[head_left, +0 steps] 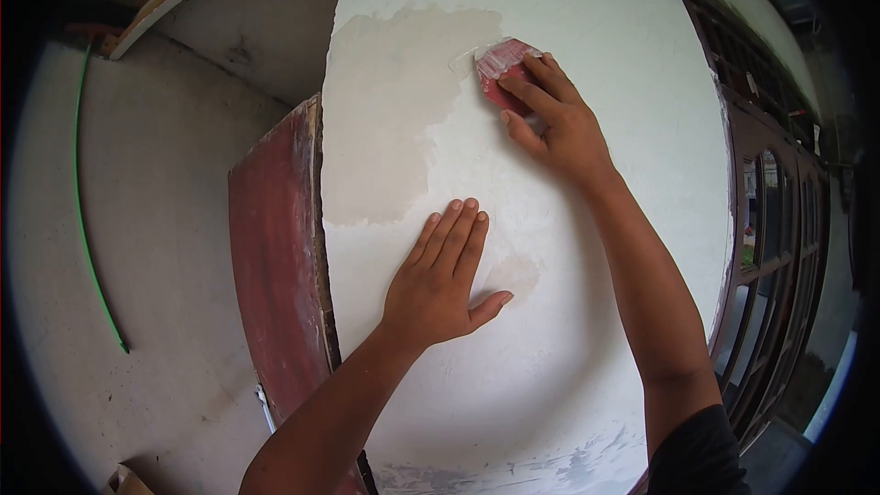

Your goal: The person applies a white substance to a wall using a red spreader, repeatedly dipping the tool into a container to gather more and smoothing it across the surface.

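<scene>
My right hand [559, 124] grips a red scraper [504, 73] smeared with white paste, its edge against the upper part of a white wall [550, 312]. Left of the scraper lies a large beige-grey patch [394, 119] with an uneven outline. My left hand [440, 270] rests flat on the wall below that patch, fingers extended and holding nothing. A small, faint beige patch [513, 280] shows beside its thumb.
A dark red panel [280, 257] stands along the wall's left edge. Farther left, a green strip [82, 211] hangs on a grey wall [165, 220]. At the right is a dark wooden frame with glass panes [770, 211].
</scene>
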`<state>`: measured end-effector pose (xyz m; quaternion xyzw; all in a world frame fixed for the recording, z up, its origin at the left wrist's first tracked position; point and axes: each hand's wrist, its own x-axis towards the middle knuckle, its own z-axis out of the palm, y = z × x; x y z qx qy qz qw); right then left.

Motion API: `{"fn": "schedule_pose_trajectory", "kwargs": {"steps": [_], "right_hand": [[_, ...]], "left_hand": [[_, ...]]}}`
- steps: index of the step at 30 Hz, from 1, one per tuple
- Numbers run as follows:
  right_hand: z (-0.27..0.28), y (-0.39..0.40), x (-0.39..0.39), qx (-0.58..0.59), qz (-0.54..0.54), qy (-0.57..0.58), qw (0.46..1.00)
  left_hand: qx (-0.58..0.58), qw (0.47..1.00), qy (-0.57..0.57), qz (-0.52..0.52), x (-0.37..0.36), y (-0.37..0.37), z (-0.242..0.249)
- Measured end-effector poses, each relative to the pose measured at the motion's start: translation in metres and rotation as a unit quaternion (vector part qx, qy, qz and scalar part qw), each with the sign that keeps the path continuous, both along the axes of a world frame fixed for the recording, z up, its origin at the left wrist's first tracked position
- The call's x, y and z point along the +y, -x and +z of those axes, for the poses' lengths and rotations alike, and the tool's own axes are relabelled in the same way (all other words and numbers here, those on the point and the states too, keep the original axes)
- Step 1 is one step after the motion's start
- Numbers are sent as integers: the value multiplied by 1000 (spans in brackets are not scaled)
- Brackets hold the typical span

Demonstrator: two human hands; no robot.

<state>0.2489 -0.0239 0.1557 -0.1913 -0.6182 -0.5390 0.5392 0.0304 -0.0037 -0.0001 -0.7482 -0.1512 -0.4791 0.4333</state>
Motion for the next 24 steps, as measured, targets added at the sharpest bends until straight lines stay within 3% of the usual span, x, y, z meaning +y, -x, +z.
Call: {"fn": "schedule_pose_trajectory", "kwargs": {"steps": [17,20,24], "right_hand": [[-6,-13,1,9,-38,10,999],[-5,-12,1,33,14,9,999],[3,-3,-1,9,8,19,1000]], "left_hand": [[-4,1000,0,-2,-4,0,-7],[-3,1000,1,0,-3,0,-7],[-1,1000,5,-2,-4,0,-7]]}}
